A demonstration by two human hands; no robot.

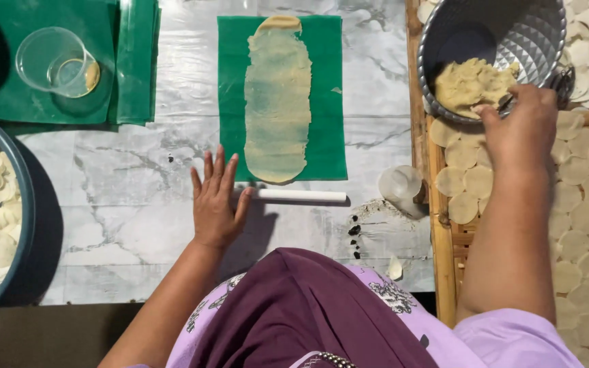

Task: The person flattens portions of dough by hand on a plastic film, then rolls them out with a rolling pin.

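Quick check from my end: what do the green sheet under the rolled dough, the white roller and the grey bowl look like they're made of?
Green sheet: looks like thin glossy plastic; it lies flat and shows soft glare.
White roller: a smooth, matte, uniform tube, probably plastic pipe, though that is not certain.
Grey bowl: faceted diamond-pattern wall with a dull sheen, likely moulded plastic, possibly metal. The right hand reaches into the dough inside it.

Rolled dough strip (278,102) on a mat (328,136) at the table's (138,184) far-edge middle, roller (298,195) just before it, cup (56,61) at far-left corner, bowl (506,34) with dough lump (472,83) at far right.
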